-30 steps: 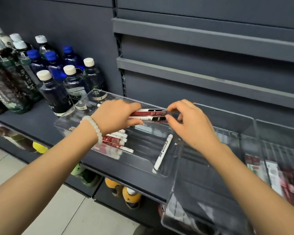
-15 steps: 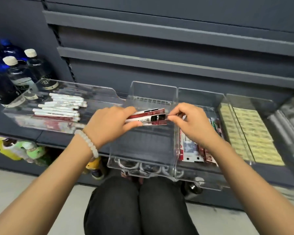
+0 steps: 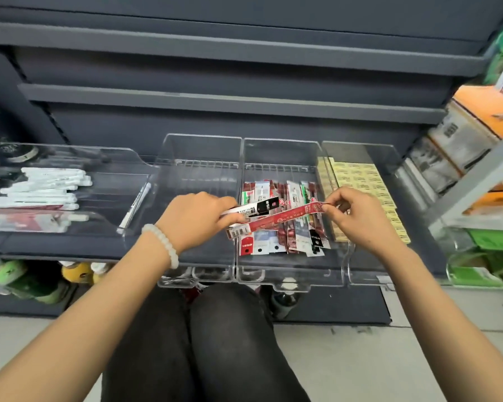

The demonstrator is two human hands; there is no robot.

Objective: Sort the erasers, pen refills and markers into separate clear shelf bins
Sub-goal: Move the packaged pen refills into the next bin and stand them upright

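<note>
Between the two hands, over the front half of a clear bin [image 3: 336, 265], a red refill packet [image 3: 276, 220] is held stretched on a slant. Its upper end is pinched by the curled thumb and fingers of the right hand [image 3: 352, 217]; its lower end, with a white barcoded strip, lies just below the knuckles of the left hand [image 3: 199, 220], and it cannot be told whether that end is touched. A white marker with a black label [image 3: 254, 208] is gripped in the curled fingers of the left hand, its black end pointing toward the right fingertips and lying just above the red packet. A white bead bracelet [image 3: 163, 245] is worn on the left wrist.

Directly beneath both sets of fingertips, a heap of packaged pen refills [image 3: 285, 239] is spread in the bin. Beyond the right hand's fingers, to the right, rows of yellow-wrapped erasers [image 3: 369, 184] are stacked in a second bin [image 3: 369, 281]. Under the left hand an empty-looking clear bin [image 3: 198, 158] is seen. Further left of the left fingers, white markers [image 3: 45, 188] are piled in a wide clear tray [image 3: 70, 153], with a single marker [image 3: 135, 207] leaning against its right wall. All bins are set on a dark grey shelf [image 3: 70, 248]. Below the arms, knees in dark trousers [image 3: 192, 343] are seen.
</note>
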